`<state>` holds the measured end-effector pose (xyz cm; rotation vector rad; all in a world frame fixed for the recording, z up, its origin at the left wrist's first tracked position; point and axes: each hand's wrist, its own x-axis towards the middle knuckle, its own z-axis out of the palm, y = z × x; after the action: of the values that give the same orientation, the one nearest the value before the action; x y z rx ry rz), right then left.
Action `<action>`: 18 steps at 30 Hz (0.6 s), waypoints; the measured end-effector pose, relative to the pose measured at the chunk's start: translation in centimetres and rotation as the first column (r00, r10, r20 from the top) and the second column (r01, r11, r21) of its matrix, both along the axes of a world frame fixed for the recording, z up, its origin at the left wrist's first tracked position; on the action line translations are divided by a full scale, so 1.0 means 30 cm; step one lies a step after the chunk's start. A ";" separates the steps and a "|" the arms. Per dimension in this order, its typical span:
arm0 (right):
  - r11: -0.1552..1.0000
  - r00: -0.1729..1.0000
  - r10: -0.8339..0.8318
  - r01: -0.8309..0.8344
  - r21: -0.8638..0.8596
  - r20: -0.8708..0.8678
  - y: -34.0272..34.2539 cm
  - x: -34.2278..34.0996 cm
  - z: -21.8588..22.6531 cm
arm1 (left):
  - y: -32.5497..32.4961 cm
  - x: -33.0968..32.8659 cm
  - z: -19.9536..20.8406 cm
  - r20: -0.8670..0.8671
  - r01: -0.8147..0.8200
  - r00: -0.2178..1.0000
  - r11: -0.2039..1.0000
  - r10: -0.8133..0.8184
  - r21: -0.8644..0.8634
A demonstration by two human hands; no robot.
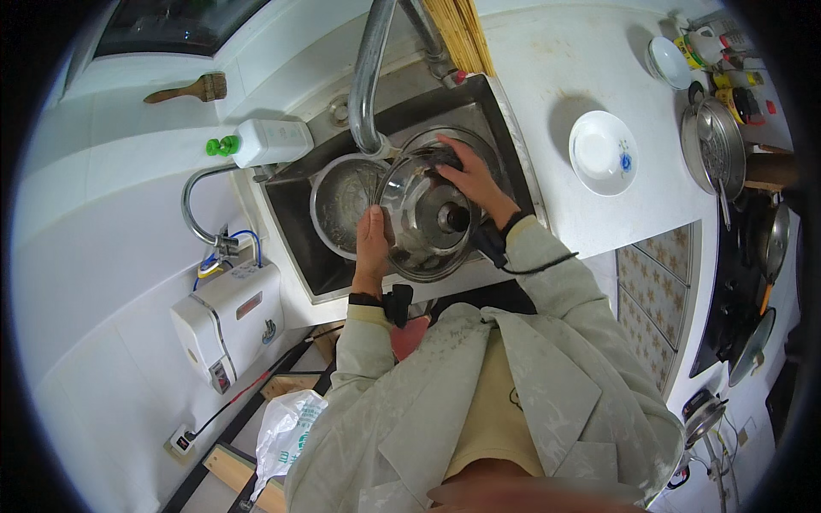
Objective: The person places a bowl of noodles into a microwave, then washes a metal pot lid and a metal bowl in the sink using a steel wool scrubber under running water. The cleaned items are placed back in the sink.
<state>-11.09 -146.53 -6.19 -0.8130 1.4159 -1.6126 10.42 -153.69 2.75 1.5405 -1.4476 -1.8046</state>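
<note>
A round pot lid (419, 244) with a black knob is held tilted over the sink (299, 265). My left hand (372, 244) grips its left edge, thumb on top. Fingers of my right hand (476, 178) are closed round a small dark item (444, 156) at the lid's far edge; its kind is not clear. Left of the lid, a round metal basin (333, 209) with cloudy water sits in the sink. Another round metal vessel (470, 141) shows partly behind my right hand. The steel faucet (368, 94) hangs over the sink between them.
At the sink's left stand a white bottle with a green cap (272, 143) and a curved small tap (190, 201). A white bowl (603, 154) rests on the right counter, with a steel pot (714, 145) farther right. A brush (192, 89) lies on the ledge.
</note>
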 end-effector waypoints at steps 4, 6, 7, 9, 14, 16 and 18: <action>0.978 0.895 0.208 -0.199 0.064 -0.395 -0.106 0.007 0.064 | -0.007 -0.036 0.026 0.068 0.140 0.988 0.988 -0.136 -0.070; 0.974 0.814 0.154 -0.221 -0.052 -0.561 -0.129 0.052 0.121 | -0.017 -0.063 0.034 0.068 0.113 0.992 0.990 -0.108 -0.082; 0.967 0.767 0.122 -0.236 -0.100 -0.630 -0.132 0.079 0.153 | -0.020 -0.076 0.036 0.040 0.067 0.997 0.997 -0.065 -0.048; 0.959 0.746 0.145 -0.269 -0.094 -0.650 -0.113 0.151 0.228 | -0.029 -0.107 0.031 -0.025 -0.016 1.000 1.000 0.016 0.014; 0.966 0.721 0.148 -0.252 -0.058 -0.677 -0.041 0.214 0.303 | -0.012 -0.128 0.000 -0.212 -0.226 0.955 0.972 0.207 -0.069; 0.977 0.629 0.140 -0.214 0.002 -0.765 -0.075 0.156 0.252 | -0.005 -0.113 -0.006 -0.163 -0.216 0.963 0.976 0.214 0.010; 0.973 0.551 0.221 -0.072 0.218 -0.805 -0.143 0.079 0.165 | -0.002 -0.089 -0.004 0.026 -0.058 0.998 0.997 0.059 -0.060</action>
<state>-8.71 -150.81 -1.24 -1.6866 2.0071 -0.9401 7.75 -153.77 2.63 1.5682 -1.4404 -1.6982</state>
